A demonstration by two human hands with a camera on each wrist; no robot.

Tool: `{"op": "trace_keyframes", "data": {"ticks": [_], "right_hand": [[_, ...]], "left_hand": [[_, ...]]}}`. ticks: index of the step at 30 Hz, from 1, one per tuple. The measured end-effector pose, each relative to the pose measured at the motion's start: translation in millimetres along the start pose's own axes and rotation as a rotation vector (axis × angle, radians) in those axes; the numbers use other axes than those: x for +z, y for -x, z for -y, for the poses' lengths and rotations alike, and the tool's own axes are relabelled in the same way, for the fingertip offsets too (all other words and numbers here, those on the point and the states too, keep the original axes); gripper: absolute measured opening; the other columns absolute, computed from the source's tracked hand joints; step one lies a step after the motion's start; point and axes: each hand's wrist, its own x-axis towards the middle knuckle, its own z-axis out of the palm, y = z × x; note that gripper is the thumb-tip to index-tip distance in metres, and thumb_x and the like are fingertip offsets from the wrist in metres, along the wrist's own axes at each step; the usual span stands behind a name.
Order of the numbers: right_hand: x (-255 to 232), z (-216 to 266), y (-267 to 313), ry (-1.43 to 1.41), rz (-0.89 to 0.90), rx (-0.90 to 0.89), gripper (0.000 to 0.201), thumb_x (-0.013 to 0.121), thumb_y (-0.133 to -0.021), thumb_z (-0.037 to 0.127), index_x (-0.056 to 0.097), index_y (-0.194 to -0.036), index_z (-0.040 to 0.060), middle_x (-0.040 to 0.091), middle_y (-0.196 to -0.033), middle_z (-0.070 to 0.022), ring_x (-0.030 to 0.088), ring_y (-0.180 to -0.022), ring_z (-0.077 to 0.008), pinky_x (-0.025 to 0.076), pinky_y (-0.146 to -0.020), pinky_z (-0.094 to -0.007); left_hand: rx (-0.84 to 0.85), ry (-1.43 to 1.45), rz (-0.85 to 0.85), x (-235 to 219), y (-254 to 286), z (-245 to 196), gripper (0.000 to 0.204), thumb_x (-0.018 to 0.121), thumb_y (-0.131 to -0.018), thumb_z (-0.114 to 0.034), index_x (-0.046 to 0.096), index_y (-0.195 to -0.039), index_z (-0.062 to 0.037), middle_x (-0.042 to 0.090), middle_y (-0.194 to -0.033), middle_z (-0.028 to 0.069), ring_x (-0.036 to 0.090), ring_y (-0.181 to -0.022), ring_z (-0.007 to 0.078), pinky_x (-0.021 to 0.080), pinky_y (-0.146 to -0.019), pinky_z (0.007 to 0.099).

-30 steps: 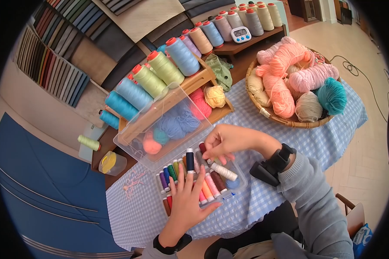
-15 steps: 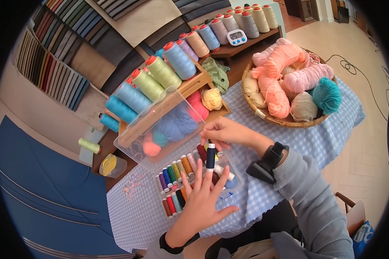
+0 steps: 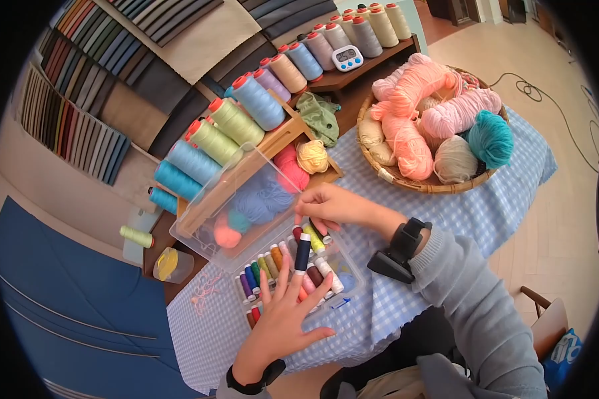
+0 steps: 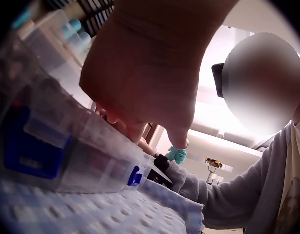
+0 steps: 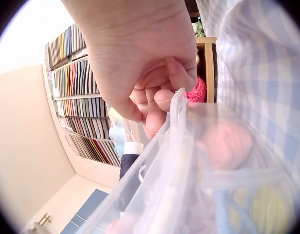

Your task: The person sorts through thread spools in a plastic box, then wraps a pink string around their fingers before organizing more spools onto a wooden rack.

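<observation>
My left hand [image 3: 283, 322] is spread over the open clear thread box [image 3: 361, 282], its fingers straight. At the tip of its middle finger a navy thread spool [image 3: 303, 255] with white ends stands upright above the rows. My right hand [image 3: 336, 205] hovers past the spool with thumb and index finger pinched together; a thin strand of thread shows faintly by them in the right wrist view, beside the navy spool [image 5: 129, 168]. Beneath this hand lie a neon yellow spool [image 3: 315, 239] and a black one. A white spool [image 3: 333, 276] lies by the left fingertips.
The box's raised lid [image 3: 192, 236] leans toward a wooden rack [image 3: 293, 126] of large thread cones. A wicker basket [image 3: 406, 183] of yarn stands at the back right on the checked cloth [image 3: 406, 272]. Loose pink thread [image 3: 205, 296] lies left of the box.
The navy spool moved right, then back left, staying at my left fingertip. My right hand kept its pinch near it. The white spool now lies more upright in line with the row.
</observation>
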Motion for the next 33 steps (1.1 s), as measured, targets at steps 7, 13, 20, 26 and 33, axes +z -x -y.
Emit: {"op": "trace_keyframes", "data": {"ticks": [7, 13, 20, 26, 33], "right_hand": [[-0.3, -1.2, -0.5, 0.008, -0.006, -0.016, 0.027, 0.044, -0.089, 0.023, 0.06, -0.084, 0.0018, 0.051, -0.048, -0.0011, 0.04, -0.035, -0.0044, 0.031, -0.037, -0.0183], [-0.6, 3.8, 1.5, 0.003, -0.04, 0.02, 0.026, 0.043, -0.089, 0.023, 0.06, -0.084, 0.0032, 0.05, -0.047, -0.0004, 0.039, -0.035, -0.0043, 0.031, -0.037, -0.0184], [0.0, 3.0, -0.7, -0.06, -0.098, -0.019, 0.026, 0.045, -0.086, 0.023, 0.06, -0.081, 0.0026, 0.05, -0.046, -0.001, 0.04, -0.034, -0.0064, 0.032, -0.036, -0.0205], [-5.2, -3.8, -4.1, -0.147, -0.188, -0.021, 0.025, 0.046, -0.084, 0.023, 0.059, -0.077, 0.0029, 0.047, -0.045, -0.0003, 0.04, -0.035, -0.0063, 0.031, -0.036, -0.0208], [-10.3, -18.2, -6.2, -0.215, -0.508, 0.097, 0.028, 0.043, -0.086, 0.026, 0.05, -0.07, 0.005, 0.041, -0.044, 0.0007, 0.035, -0.036, -0.0078, 0.027, -0.037, -0.0225]], "left_hand": [[0.0, -0.052, 0.049, -10.1, -1.2, -24.8, 0.083, 0.045, -0.074, -0.066, 0.031, -0.136, -0.0125, 0.036, -0.122, 0.0247, 0.011, -0.129, 0.0448, 0.003, -0.097, 0.0641], [0.085, 0.087, 0.103, 5.9, -1.7, -18.1, 0.087, 0.041, -0.078, -0.065, 0.023, -0.137, -0.0039, 0.027, -0.131, 0.0283, 0.01, -0.13, 0.0443, 0.004, -0.101, 0.0573], [0.011, 0.734, -0.036, -24.4, 37.3, 30.1, 0.089, 0.02, -0.083, -0.067, 0.017, -0.136, 0.0037, 0.018, -0.142, 0.0193, 0.009, -0.133, 0.0342, 0.004, -0.106, 0.0434], [-0.32, 0.684, -0.341, -33.2, 65.4, 77.4, 0.074, 0.025, -0.089, -0.056, 0.028, -0.133, 0.0031, 0.028, -0.139, 0.0153, 0.023, -0.13, 0.0262, 0.013, -0.107, 0.037], [-0.555, 1.394, -0.815, 5.8, 85.8, 141.8, 0.031, 0.043, -0.093, -0.026, 0.051, -0.108, -0.0003, 0.057, -0.09, 0.0039, 0.056, -0.079, 0.012, 0.046, -0.072, 0.0255]]}}
